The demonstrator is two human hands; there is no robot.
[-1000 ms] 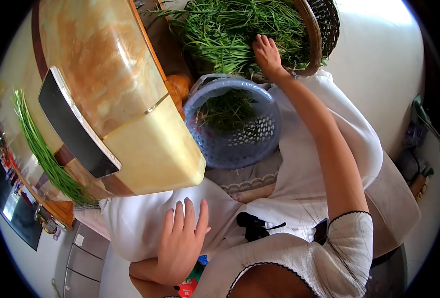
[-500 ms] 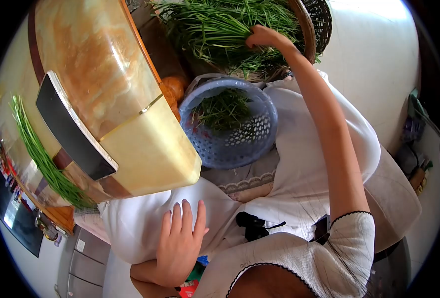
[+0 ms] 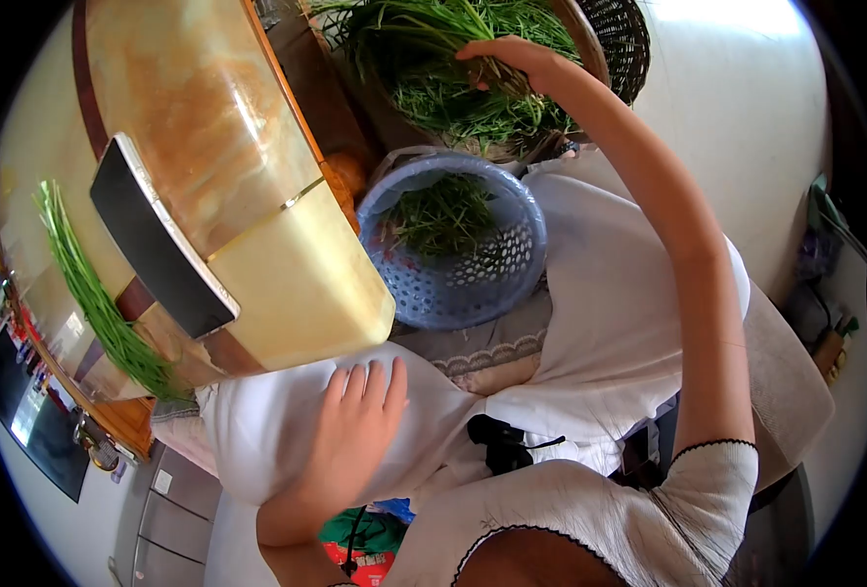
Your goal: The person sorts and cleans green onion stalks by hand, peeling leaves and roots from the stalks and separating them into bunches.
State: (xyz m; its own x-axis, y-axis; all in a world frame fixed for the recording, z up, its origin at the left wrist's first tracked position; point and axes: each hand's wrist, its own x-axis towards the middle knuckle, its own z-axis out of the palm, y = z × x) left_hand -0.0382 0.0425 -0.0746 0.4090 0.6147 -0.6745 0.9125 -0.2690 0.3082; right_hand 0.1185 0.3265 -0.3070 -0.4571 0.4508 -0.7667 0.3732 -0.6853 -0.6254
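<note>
At the top of the view, my right hand (image 3: 520,65) is closed round a bunch of long green chives (image 3: 422,27), their stem ends showing under the fingers. The bunch is above a wicker basket (image 3: 590,44) heaped with more loose chives (image 3: 453,106). My left hand (image 3: 355,426) holds nothing and lies over the white cloth on my thigh, palm down, fingers stretched out. Between my legs and the table stands a blue perforated plastic basket (image 3: 529,220) with green scraps (image 3: 443,213) inside.
A glossy marbled table (image 3: 296,279) fills the left side, its corner close to the blue basket. On it lie a dark-screened phone (image 3: 164,240) and a bundle of chives (image 3: 101,303). A second dark wicker basket rim (image 3: 629,49) shows behind the full one.
My right hand has lifted the bunch of chives and drawn it slightly left, clear of the heap. My left hand has moved slightly up towards the table, fingers still stretched out.
</note>
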